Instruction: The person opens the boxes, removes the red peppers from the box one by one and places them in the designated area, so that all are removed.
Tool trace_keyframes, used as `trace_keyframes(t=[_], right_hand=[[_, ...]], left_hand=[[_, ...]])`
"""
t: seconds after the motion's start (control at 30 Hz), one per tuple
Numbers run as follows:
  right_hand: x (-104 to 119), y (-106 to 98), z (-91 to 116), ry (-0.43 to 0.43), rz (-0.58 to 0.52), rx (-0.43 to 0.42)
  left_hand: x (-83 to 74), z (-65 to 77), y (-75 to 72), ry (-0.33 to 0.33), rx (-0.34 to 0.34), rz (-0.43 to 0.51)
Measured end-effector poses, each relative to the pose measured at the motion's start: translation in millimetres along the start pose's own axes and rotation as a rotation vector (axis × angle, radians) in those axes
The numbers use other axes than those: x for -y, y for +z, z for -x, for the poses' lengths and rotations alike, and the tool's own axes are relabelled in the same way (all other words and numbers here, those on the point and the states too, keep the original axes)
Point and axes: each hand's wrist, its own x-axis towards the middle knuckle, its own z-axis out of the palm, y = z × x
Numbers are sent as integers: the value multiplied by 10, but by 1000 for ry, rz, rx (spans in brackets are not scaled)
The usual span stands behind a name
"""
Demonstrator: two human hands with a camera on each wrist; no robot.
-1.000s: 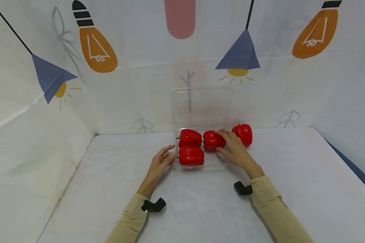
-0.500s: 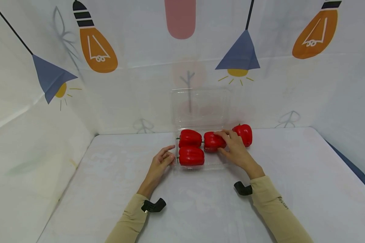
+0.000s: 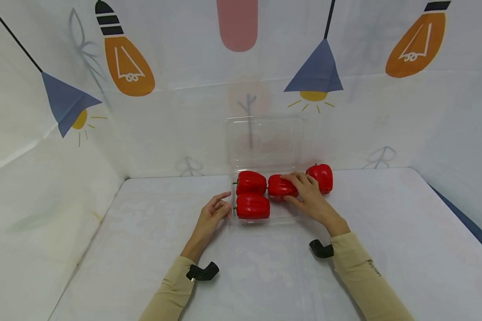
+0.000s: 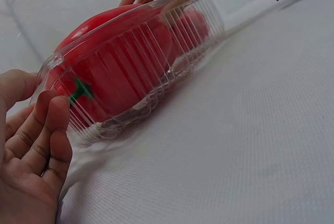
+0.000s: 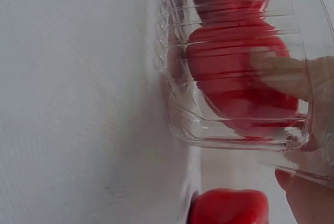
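In the head view, a clear plastic clamshell box (image 3: 283,218) lies on the table with its lid (image 3: 265,140) raised at the back. Two red bell peppers, a rear one (image 3: 251,183) and a front one (image 3: 253,206), lie sideways in its left half. My right hand (image 3: 311,198) grips a third bell pepper (image 3: 282,187) in the back right part, thumb in front and fingers over the top. At the box's left side, my left hand (image 3: 210,220) touches the ribbed wall (image 4: 125,62) with relaxed fingers (image 4: 58,112).
Another red bell pepper (image 3: 320,178) sits on the table just right of the box, behind my right hand. A white cloth wall printed with lamps rises behind the white table (image 3: 265,272). Black wrist mounts (image 3: 202,271) stick out from the sleeves.
The bell pepper under my right hand has shifted very slightly left and toward me, the hand with it. My left hand and the box have stayed in place.
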Motion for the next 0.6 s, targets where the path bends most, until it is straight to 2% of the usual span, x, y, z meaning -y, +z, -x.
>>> trace_keyframes(t=[0.2, 0.33, 0.5, 0.6], right_hand=[[-11, -12, 6, -1, -12, 9], [-13, -36, 15, 47, -49, 27], [-11, -71, 19, 106, -77, 70], [-5, -82, 17, 108, -70, 77]], left_hand=[[23, -8, -7, 2, -4, -18], [24, -13, -9, -7, -2, -15], [-163, 46, 24, -28, 9, -6], [-230, 71, 37, -23, 12, -9]])
